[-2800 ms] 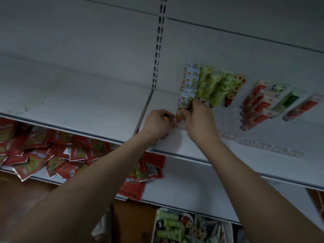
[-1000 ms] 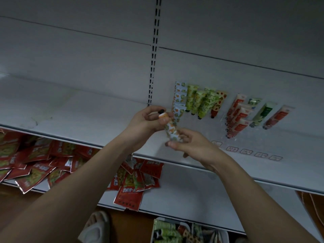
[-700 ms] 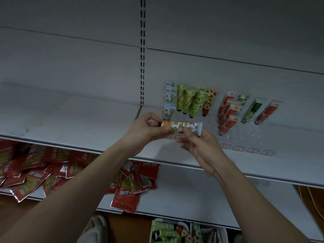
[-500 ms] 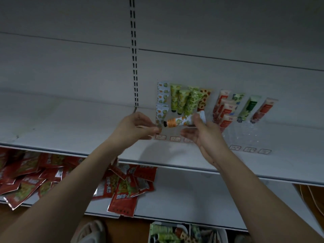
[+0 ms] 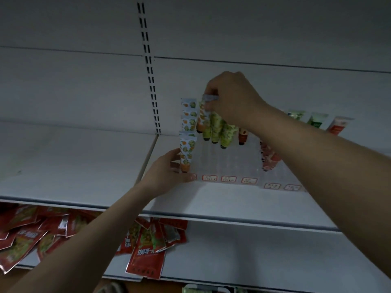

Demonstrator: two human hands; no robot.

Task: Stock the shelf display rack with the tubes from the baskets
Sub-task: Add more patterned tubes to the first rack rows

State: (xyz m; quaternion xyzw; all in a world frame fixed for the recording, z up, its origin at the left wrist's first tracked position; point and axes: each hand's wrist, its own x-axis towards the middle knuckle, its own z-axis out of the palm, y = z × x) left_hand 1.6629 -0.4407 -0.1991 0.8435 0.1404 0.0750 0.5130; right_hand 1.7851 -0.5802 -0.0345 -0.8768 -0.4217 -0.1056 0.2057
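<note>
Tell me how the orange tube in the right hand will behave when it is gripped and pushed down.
The orange tube looks small, so probably light. The right hand pinches its flat crimped end, which likely gives a firm, non-rolling hold. Its body seems soft plastic, so it may dent if pushed hard into the rack.

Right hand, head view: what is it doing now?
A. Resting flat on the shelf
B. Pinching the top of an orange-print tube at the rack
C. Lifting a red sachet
B: the right hand pinches the crimped end of the orange-print tube over the clear display rack.
</note>
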